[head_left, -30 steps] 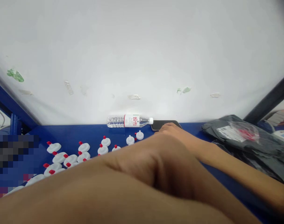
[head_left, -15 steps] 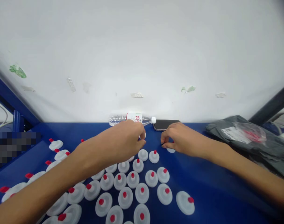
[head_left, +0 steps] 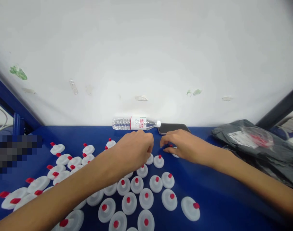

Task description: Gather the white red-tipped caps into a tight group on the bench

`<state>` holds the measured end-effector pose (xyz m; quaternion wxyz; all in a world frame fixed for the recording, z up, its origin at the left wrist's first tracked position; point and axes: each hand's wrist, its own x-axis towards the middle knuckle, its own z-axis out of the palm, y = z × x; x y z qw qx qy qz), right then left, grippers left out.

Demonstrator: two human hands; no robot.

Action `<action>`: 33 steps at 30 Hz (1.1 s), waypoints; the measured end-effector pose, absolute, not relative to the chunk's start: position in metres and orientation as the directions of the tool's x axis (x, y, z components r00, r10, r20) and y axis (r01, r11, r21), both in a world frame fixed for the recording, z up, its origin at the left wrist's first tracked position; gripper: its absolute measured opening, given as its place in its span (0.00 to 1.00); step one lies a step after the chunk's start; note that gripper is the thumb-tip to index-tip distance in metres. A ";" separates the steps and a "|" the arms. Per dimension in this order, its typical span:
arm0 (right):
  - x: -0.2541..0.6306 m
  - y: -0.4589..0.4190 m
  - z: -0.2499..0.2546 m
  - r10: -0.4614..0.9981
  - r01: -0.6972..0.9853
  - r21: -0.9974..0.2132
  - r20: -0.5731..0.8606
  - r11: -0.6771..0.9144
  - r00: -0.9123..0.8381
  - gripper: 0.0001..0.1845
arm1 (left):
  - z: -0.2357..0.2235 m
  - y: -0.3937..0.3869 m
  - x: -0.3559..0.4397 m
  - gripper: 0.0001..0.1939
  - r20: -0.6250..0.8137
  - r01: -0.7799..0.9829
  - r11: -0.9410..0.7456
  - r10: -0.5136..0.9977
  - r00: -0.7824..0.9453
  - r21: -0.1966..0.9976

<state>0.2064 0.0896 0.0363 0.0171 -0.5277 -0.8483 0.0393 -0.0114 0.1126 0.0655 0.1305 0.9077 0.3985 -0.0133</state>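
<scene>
Several white disc caps with red tips (head_left: pixel 146 197) lie in rows on the blue table (head_left: pixel 221 199). My left hand (head_left: pixel 134 150) hovers over the far end of the rows, fingers curled together above a cap; what they hold is hidden. My right hand (head_left: pixel 182 146) rests just to its right, fingers pinched on a white cap with a red tip (head_left: pixel 174 150) that peeks out under it. The two hands are nearly touching.
A clear water bottle (head_left: pixel 135 123) lies on its side against the white wall, with a dark phone (head_left: pixel 173 128) beside it. A grey plastic bag (head_left: pixel 254 144) fills the right side. More caps (head_left: pixel 64 158) are scattered at the left.
My left arm has dropped away from the camera, uncovering the rows of caps. Both hands have moved close together over the far caps.
</scene>
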 end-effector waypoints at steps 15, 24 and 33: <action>0.212 0.087 0.048 0.967 0.969 -0.065 -0.074 0.239 -0.243 0.06 | 0.094 0.121 -0.027 0.07 0.068 0.668 -0.496 0.827 0.557 0.554; 0.217 0.095 0.039 0.981 0.979 -0.100 -0.068 0.176 -0.183 0.04 | 0.098 0.131 -0.029 0.17 0.090 0.605 -0.523 0.796 0.598 0.600; 0.217 0.095 0.034 0.960 0.916 -0.287 0.057 0.279 -0.275 0.07 | 0.095 0.118 -0.030 0.23 -0.056 0.684 -0.558 0.754 0.654 0.470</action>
